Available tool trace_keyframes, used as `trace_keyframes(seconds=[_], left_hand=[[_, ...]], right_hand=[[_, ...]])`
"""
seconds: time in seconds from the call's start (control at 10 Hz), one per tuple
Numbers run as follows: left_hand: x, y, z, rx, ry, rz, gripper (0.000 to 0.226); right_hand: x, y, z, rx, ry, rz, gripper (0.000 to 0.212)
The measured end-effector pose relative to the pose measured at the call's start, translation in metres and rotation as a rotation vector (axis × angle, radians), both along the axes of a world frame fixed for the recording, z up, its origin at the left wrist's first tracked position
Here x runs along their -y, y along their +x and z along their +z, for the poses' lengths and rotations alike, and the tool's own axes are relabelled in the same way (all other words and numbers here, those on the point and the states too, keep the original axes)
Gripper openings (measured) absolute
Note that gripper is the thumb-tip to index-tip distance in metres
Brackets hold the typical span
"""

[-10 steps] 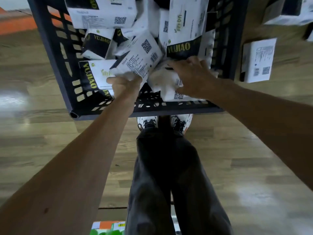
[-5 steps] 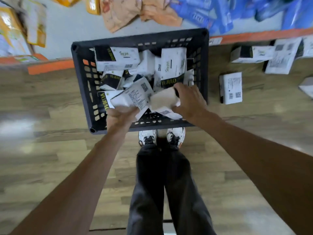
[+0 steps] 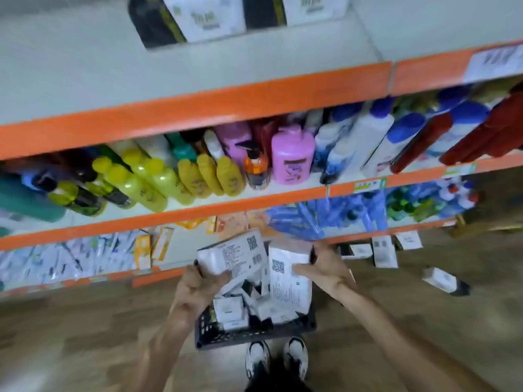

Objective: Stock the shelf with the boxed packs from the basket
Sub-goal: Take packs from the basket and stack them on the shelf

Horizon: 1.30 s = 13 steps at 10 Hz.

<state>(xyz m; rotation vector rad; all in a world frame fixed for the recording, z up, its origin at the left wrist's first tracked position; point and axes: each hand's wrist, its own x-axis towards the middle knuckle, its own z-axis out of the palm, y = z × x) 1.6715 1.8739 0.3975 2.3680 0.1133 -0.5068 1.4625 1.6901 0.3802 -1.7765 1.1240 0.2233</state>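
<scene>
- I'm seeing two packs (image 3: 218, 19) sitting on the top shelf (image 3: 198, 97) already
- left hand (image 3: 198, 290) is gripping one boxed pack (image 3: 232, 254), right hand (image 3: 325, 271) gripping another (image 3: 287, 278)
- basket (image 3: 254, 332) is looking pretty full, plus strays on the floor (image 3: 445, 280)

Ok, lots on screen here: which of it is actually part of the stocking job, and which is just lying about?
Part of the job:
left hand holding a white pack
right hand holding a second pack
dark basket with more packs
matching boxed packs on the top shelf

Just lying about:
pink bottle
yellow bottles
loose packs on the floor
</scene>
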Motion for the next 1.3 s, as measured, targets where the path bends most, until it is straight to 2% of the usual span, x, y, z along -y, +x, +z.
trace_keyframes(seconds=[0.1,0.2,0.3,0.4,0.5,0.6,0.7,0.8,0.9,1.0,1.2,1.3], left_hand=[[-0.006,-0.042,0.122,-0.356,-0.056,-0.189,0.036],[-0.009,-0.035,0.161,-0.257,-0.126,-0.330,0.036],[-0.002,-0.018,0.196,-0.172,-0.104,-0.467,0.049],[-0.003,0.001,0.233,-0.148,-0.150,-0.611,0.046],[-0.002,0.017,0.265,-0.105,-0.203,-0.588,0.035],[-0.003,0.033,0.293,-0.070,-0.306,-0.576,0.035],[-0.002,0.056,0.311,-0.102,-0.356,-0.605,0.052],[0.007,0.073,0.326,-0.061,-0.434,-0.491,0.028],[0.022,0.090,0.332,-0.017,-0.476,-0.461,0.026],[0.030,0.104,0.330,-0.023,-0.505,-0.447,0.043],[0.050,0.135,0.299,0.003,-0.406,-0.510,0.065],[0.050,0.120,0.310,0.089,-0.304,-0.551,0.055]], right_hand=[[0.016,-0.004,0.085,-0.007,0.006,-0.002,0.044],[0.033,-0.004,0.149,0.094,0.002,0.014,0.021],[0.047,0.001,0.204,0.164,-0.035,0.033,0.038],[0.053,0.009,0.248,0.227,-0.099,0.061,0.058],[0.058,0.019,0.278,0.270,-0.150,0.061,0.054],[0.061,0.030,0.307,0.324,-0.168,-0.003,0.049],[0.066,0.040,0.334,0.347,-0.203,-0.071,0.038],[0.076,0.052,0.356,0.379,-0.224,-0.163,0.033],[0.086,0.061,0.373,0.383,-0.319,-0.258,0.032],[0.097,0.066,0.373,0.370,-0.326,-0.363,0.040],[0.115,0.069,0.349,0.369,-0.182,-0.560,0.049],[0.119,0.070,0.339,0.346,-0.106,-0.593,0.040]])
